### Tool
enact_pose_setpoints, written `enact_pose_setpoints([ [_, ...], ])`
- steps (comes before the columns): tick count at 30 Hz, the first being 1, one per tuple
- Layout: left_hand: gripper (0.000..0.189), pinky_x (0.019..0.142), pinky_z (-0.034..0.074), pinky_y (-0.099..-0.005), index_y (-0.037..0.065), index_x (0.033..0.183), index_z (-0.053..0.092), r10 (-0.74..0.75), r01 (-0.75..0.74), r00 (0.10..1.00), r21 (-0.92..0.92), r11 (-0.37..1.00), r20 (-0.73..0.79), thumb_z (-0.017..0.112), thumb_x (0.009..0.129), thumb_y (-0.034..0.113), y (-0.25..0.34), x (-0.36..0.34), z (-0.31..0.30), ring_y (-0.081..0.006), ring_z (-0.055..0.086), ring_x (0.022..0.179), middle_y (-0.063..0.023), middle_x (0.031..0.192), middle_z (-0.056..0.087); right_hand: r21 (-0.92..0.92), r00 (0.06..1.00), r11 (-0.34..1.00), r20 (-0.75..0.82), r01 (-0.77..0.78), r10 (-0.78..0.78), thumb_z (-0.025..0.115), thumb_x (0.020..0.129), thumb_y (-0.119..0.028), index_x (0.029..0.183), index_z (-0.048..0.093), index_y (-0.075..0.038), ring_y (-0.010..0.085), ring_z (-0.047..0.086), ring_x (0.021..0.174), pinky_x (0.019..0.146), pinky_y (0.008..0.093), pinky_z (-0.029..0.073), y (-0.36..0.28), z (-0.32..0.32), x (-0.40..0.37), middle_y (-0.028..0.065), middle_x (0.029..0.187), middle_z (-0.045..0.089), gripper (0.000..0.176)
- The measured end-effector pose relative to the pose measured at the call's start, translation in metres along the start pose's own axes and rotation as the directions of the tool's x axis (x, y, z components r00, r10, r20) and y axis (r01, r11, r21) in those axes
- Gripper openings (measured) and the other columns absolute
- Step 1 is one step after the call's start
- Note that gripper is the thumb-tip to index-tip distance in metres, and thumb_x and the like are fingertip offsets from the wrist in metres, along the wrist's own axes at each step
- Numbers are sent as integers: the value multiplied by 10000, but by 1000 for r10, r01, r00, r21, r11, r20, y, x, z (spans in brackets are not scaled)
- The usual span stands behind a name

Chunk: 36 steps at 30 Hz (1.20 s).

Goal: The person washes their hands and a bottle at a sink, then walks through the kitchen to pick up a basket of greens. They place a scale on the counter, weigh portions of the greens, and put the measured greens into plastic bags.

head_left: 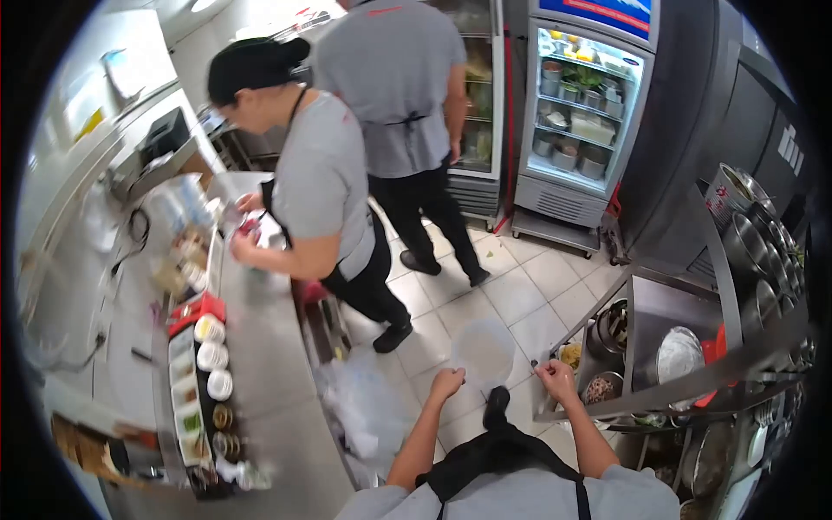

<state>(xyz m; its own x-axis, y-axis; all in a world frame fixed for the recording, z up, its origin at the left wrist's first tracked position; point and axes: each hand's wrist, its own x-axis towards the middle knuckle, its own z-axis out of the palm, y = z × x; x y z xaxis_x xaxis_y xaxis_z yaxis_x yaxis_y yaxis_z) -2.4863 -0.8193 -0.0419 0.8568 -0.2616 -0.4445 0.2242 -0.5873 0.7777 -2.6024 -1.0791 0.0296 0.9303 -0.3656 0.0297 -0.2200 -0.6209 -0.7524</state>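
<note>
My left hand [446, 384] is closed, with a small dark tip showing at its fingers. Just beyond it, a pale, see-through round thing [483, 351] overlaps the floor tiles, its outline blurred. My right hand [556, 380] is raised beside the metal rack, fingers pinched together around a small dark piece [534, 364]. What either hand holds I cannot tell. Close to the right hand, on the rack, are a bowl of pinkish chopped food [602, 388] and a yellow food portion [570, 354].
A co-worker [316, 182] stands at the steel counter [277, 381] on the left; another person [394, 87] faces the fridges. A clear plastic bag [360, 407] hangs beside the counter. On the right, the rack [672, 303] carries metal bowls [750, 238] and a foil-like round [680, 364].
</note>
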Motion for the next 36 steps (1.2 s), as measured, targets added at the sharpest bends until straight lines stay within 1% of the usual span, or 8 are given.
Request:
enact_pose_setpoints([
  [12, 327, 519, 441, -248, -30, 762, 624, -280, 254, 959, -298, 920, -47, 506, 749, 275, 89, 245, -82, -134, 594, 630, -91, 715, 632, 32, 983, 991, 121, 132, -135, 592, 775, -149, 819, 622, -46, 171, 614, 621, 577, 286, 477, 2, 15, 359, 93, 727, 629, 116],
  [18, 342, 501, 459, -302, -43, 817, 590, -411, 296, 905, -529, 796, -112, 470, 766, 273, 104, 357, -119, -174, 576, 560, -130, 734, 627, 157, 867, 987, 489, 18, -93, 555, 793, -141, 855, 626, -42, 153, 618, 585, 550, 285, 484, 31, 94, 533, 91, 735, 638, 137],
  [22, 307, 465, 446, -328, 10, 742, 539, -490, 451, 850, -747, 489, 193, 409, 799, 282, 65, 465, -128, -202, 536, 500, -89, 625, 559, -396, 807, 918, 550, 24, 216, 529, 755, -304, 730, 655, -70, 227, 604, 573, 570, 354, 479, 169, 130, 582, 124, 692, 629, 267],
  [24, 313, 397, 396, -322, 68, 634, 477, -595, 425, 799, -783, 455, 88, 360, 822, 287, 49, 571, -124, -192, 459, 423, -59, 531, 469, -572, 785, 819, 524, 38, 329, 547, 739, -235, 660, 620, -45, 224, 587, 529, 535, 355, 480, 224, 106, 573, 112, 625, 611, 219],
  [25, 322, 380, 379, -322, 77, 610, 455, -657, 468, 746, -789, 399, 110, 358, 823, 297, 69, 582, -135, -189, 442, 410, -65, 522, 462, -186, 509, 673, 521, -716, 686, 501, 726, -278, 686, 622, -111, 229, 585, 546, 536, 346, 473, 316, 111, 560, 58, 586, 596, 210],
  [30, 312, 363, 356, -321, 94, 588, 420, -427, 294, 883, -938, 182, 194, 371, 806, 311, 69, 740, -174, -189, 428, 393, -92, 524, 476, -315, 430, 442, 111, -840, 896, 522, 723, -238, 866, 527, -83, 245, 576, 677, 636, 361, 458, 228, 44, 539, 116, 736, 583, 211],
  [32, 268, 629, 463, -355, 51, 760, 506, -640, 367, 765, -867, 337, 75, 350, 812, 263, 136, 750, -213, -232, 547, 649, -100, 716, 556, -331, 447, 438, 51, -836, 893, 531, 722, -223, 938, 489, -72, 251, 572, 730, 676, 367, 452, 207, 49, 564, 140, 796, 579, 267],
  [36, 257, 645, 458, -353, 43, 801, 508, -599, 285, 797, -926, 249, 84, 347, 804, 245, 159, 801, -281, -230, 560, 702, -110, 763, 566, -373, 611, 565, -5, -736, 792, 548, 719, -191, 1083, 414, -51, 264, 565, 836, 757, 379, 440, 173, 100, 665, 187, 916, 569, 413],
])
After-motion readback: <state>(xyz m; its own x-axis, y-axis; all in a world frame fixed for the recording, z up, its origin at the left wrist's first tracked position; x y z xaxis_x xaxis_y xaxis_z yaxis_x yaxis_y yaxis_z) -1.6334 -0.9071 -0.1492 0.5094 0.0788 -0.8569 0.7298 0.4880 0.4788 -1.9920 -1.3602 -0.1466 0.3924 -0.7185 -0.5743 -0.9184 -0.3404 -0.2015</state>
